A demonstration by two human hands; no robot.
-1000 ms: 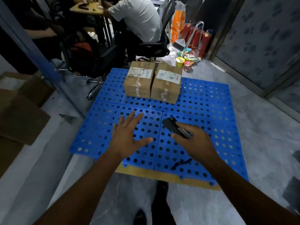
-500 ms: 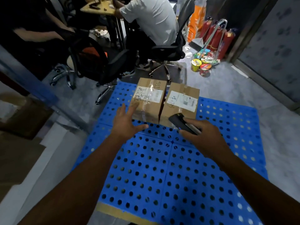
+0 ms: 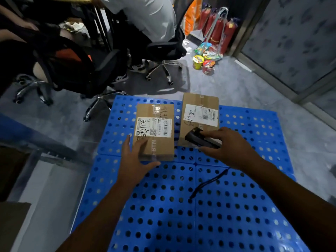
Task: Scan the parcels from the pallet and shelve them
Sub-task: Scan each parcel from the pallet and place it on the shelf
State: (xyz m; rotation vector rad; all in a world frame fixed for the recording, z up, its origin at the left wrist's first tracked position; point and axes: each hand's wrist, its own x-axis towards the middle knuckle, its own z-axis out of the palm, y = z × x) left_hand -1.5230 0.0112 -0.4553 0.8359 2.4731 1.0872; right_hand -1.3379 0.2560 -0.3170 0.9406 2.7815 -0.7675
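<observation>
Two brown cardboard parcels lie side by side on the blue perforated pallet (image 3: 181, 215), each with a white shipping label on top. My left hand (image 3: 134, 160) rests spread on the near left corner of the left parcel (image 3: 156, 142), fingers touching its top and side. My right hand (image 3: 229, 148) holds a black handheld scanner (image 3: 198, 138), whose head sits over the near edge of the right parcel (image 3: 200, 108). A black wrist strap (image 3: 209, 184) hangs from the scanner onto the pallet.
Two black office chairs (image 3: 76, 70) stand just beyond the pallet, with a seated person in a white shirt (image 3: 145, 17) at a desk. Instant noodle cups (image 3: 203, 63) and red fire extinguishers (image 3: 218, 28) sit by the right wall. A blue shelf beam (image 3: 27, 135) runs at left.
I have moved closer to the parcels. My left hand has landed on the left parcel, which now lies apart from the right one. The scanner has come over the right parcel.
</observation>
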